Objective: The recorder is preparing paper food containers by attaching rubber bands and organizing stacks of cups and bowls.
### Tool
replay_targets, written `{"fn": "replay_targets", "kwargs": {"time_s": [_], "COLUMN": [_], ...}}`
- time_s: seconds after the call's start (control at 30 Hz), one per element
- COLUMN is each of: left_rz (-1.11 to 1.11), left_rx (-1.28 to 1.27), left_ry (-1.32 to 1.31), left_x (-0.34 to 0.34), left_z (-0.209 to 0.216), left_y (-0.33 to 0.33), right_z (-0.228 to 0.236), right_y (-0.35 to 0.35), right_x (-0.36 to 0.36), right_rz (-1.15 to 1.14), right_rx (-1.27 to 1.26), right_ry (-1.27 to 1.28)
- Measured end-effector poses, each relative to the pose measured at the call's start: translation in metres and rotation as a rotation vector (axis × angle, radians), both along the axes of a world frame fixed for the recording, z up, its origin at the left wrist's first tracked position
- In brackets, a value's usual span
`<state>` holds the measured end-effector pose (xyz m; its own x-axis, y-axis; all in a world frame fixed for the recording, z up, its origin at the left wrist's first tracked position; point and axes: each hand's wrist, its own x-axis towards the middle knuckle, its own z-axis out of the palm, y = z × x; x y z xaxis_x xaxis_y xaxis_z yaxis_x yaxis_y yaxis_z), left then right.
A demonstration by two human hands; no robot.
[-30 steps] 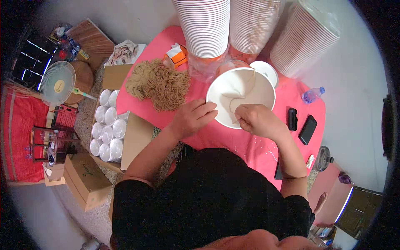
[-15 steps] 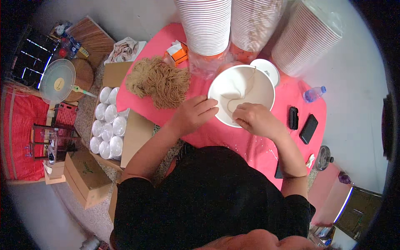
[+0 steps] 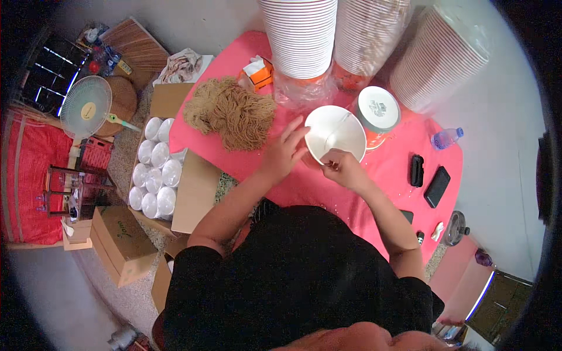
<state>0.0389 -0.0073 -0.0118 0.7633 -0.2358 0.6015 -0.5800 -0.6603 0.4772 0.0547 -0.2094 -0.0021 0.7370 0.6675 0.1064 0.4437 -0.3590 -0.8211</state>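
Observation:
A white paper bucket (image 3: 332, 126) stands with its open mouth tilted up in front of me. A thin string (image 3: 346, 119) runs from its far rim down the inside, faint in places. My right hand (image 3: 345, 171) is closed at the near rim, its fingertips pinched where the string leads; the exact hold is partly hidden. Beside the left rim my left hand (image 3: 283, 150) is open, fingers stretched and spread, holding nothing. Left of the bucket lies a loose heap of brown strings (image 3: 234, 114). An upturned bucket (image 3: 379, 109) stands just behind to the right.
Tall stacks of nested buckets (image 3: 301, 41) line the back of the pink-covered table (image 3: 319, 196). An orange tissue box (image 3: 257, 75) sits near them. At right are a plastic bottle (image 3: 446, 138), a black case (image 3: 417, 170) and a phone (image 3: 437, 186). A carton of wrapped cups (image 3: 155, 169) stands left.
The bucket looks smaller and further from me, and the upturned bucket behind it shows more. My left hand has come off the rim and spread its fingers. My right hand stays closed.

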Motion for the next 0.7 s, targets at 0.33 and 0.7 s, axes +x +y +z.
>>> {"fn": "replay_targets", "kwargs": {"time_s": [0.33,0.7], "left_rz": [0.002,0.169], "left_rx": [-0.611,-1.206], "left_ry": [0.73,0.909], "left_x": [-0.033,-0.02], "left_z": [-0.059,-0.07], "left_y": [-0.012,0.021], "right_z": [-0.016,-0.005], "right_y": [0.03,0.005], "right_x": [-0.004,0.038], "right_rz": [-0.145,0.145], "right_rx": [-0.016,-0.163], "right_ry": [-0.015,0.301]}}
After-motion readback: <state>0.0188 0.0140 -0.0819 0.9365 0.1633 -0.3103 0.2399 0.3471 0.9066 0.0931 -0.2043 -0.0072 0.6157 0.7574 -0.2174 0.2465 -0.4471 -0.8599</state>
